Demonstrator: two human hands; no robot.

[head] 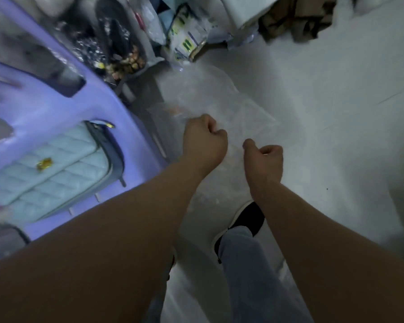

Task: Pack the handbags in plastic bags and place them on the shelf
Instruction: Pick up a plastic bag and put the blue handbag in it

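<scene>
A clear plastic bag (222,106) hangs in front of me above the white floor. My left hand (204,138) and my right hand (265,159) are both closed on its near edge, a short gap apart. A pale quilted handbag (54,171) with a gold clasp lies flat on the purple plastic stool (84,108) at the left, apart from both hands. The frame is blurred.
A heap of packets, plastic wrap and dark items (117,47) lies on the floor beyond the stool. Brown cloth (296,19) sits at the top right. My leg and black shoe (245,220) stand below the bag. White floor (336,113) spreads to the right.
</scene>
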